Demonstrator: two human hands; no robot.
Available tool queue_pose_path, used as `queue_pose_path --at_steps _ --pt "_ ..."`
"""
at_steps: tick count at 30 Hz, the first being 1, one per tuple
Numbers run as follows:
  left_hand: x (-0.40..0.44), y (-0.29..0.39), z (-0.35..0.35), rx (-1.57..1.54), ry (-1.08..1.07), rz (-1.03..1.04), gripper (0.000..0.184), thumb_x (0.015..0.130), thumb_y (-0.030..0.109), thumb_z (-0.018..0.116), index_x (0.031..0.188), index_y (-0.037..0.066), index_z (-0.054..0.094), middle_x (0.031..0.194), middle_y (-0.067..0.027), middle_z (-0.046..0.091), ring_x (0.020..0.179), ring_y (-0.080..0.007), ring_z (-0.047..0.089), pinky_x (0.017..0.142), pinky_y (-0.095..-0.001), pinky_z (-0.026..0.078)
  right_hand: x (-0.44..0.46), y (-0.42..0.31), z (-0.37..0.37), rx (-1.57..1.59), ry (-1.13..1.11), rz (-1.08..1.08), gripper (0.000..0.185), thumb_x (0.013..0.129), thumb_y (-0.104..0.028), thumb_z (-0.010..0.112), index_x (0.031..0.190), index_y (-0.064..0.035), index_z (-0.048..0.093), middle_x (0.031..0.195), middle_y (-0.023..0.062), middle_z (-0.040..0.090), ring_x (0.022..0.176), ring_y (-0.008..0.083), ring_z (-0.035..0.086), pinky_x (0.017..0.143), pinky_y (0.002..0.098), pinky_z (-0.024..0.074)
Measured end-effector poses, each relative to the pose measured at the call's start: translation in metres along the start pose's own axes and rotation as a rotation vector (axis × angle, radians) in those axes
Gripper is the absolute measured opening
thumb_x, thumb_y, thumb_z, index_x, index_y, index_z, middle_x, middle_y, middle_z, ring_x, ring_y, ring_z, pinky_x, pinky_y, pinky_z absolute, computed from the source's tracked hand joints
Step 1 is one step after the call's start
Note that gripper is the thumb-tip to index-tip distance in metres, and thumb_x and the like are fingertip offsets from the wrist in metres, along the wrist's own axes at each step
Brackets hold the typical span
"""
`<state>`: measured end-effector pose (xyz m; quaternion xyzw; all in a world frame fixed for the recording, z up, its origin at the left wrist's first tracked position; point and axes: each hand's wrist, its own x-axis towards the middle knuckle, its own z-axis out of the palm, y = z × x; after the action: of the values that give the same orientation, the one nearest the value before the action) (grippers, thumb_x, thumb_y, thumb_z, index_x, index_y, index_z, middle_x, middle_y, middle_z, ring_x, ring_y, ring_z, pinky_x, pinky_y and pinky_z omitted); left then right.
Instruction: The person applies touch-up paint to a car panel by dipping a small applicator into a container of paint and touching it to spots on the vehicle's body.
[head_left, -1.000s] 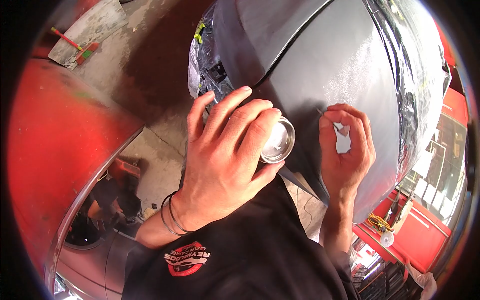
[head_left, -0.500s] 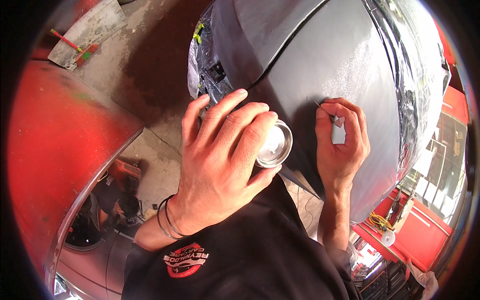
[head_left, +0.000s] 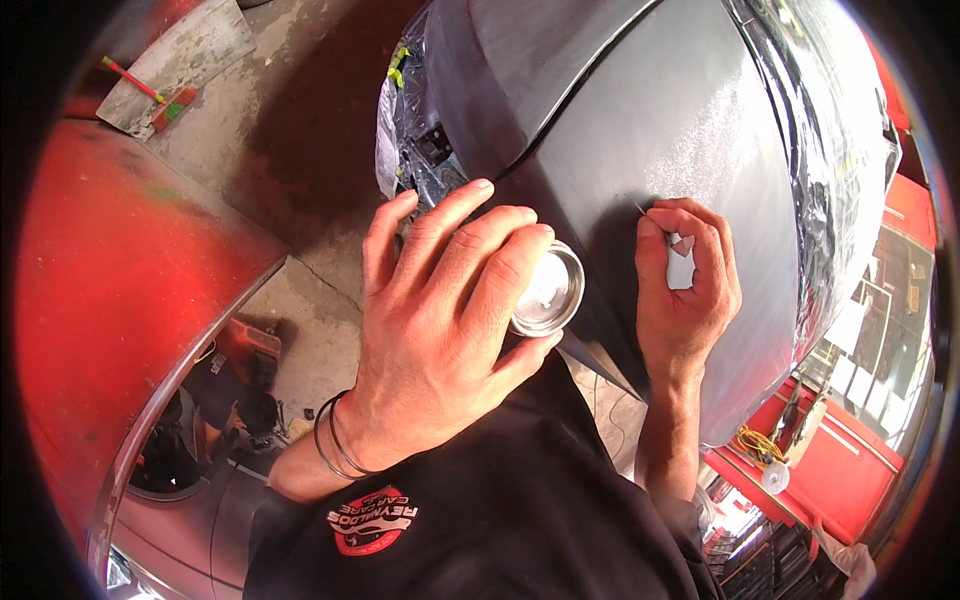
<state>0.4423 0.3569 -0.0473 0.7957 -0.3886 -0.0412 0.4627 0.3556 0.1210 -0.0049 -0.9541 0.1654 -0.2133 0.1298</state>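
Observation:
In my left hand [head_left: 440, 320] is a small round metal can [head_left: 552, 290], its shiny recessed end facing up. The thumb and index finger grip it, and the other fingers are spread. To its right, my right hand [head_left: 690, 275] is closed in a pinch on a thin, dark, pin-like tool [head_left: 640, 208]. The tool's tip points up and left, close over the matte dark grey car panel [head_left: 610, 160]. Whether the tip touches the panel I cannot tell. A small pale patch shows through the loop of my right thumb and fingers.
Clear plastic sheeting [head_left: 845, 200] covers the car on the right. A red car panel [head_left: 130, 270] stands at left. Beyond it, a person [head_left: 215, 385] is low by another car. A brush [head_left: 172, 108] lies at upper left; a yellow cord [head_left: 762, 445] rests by a red cabinet [head_left: 850, 455].
My right hand has shifted very slightly to the right with the thin tool. My left hand and the can are practically still.

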Motion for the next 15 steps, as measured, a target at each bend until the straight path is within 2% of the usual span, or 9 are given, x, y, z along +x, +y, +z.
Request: queue_pose_path --at_steps 7,10,11,14,15 --pt "-0.002 -0.001 -0.001 -0.005 0.003 0.0 0.08 0.078 0.026 0.102 0.15 0.009 0.071 0.152 -0.01 0.073 0.151 -0.0374 0.063 0.13 -0.064 0.037 -0.005 -0.005 -0.006 0.0 0.025 -0.031 0.021 0.093 0.007 0.086 0.109 -0.0053 0.079 0.118 0.0103 0.083 0.108 0.0265 0.079 0.089 0.037 0.0638" --pt "-0.011 -0.001 -0.005 -0.02 -0.016 -0.017 0.079 0.079 0.027 0.102 0.149 0.009 0.071 0.152 -0.0099 0.073 0.151 -0.0371 0.063 0.13 -0.0639 0.037 -0.02 -0.013 -0.014 0.1 -0.034 -0.062 0.023 0.092 0.009 0.085 0.109 -0.0042 0.076 0.118 0.0119 0.083 0.109 0.03 0.078 0.092 0.0398 0.0636" --pt "-0.016 -0.002 -0.005 -0.024 -0.016 -0.024 0.079 0.079 0.027 0.102 0.15 0.009 0.071 0.152 -0.0098 0.073 0.151 -0.0369 0.063 0.13 -0.064 0.037 -0.026 -0.013 -0.017 0.079 -0.076 -0.106 0.023 0.092 0.009 0.084 0.108 -0.0041 0.075 0.117 0.0126 0.083 0.11 0.0329 0.078 0.096 0.0427 0.0629" --pt "-0.026 -0.007 -0.002 -0.024 -0.015 -0.046 0.082 0.078 0.027 0.103 0.151 0.009 0.071 0.152 -0.009 0.073 0.152 -0.0361 0.063 0.131 -0.0644 0.036 -0.037 -0.023 -0.017 0.032 -0.115 -0.122 0.025 0.091 0.009 0.086 0.109 -0.0049 0.075 0.117 0.0123 0.083 0.11 0.034 0.078 0.098 0.0438 0.0623" --pt "-0.028 -0.008 -0.001 -0.028 -0.016 -0.053 0.082 0.077 0.026 0.103 0.151 0.009 0.07 0.153 -0.0087 0.072 0.152 -0.0358 0.063 0.131 -0.0644 0.036 -0.041 -0.024 -0.017 0.028 -0.155 -0.082 0.024 0.092 0.006 0.086 0.109 -0.0062 0.074 0.122 0.0117 0.084 0.116 0.0357 0.078 0.104 0.0452 0.0613"
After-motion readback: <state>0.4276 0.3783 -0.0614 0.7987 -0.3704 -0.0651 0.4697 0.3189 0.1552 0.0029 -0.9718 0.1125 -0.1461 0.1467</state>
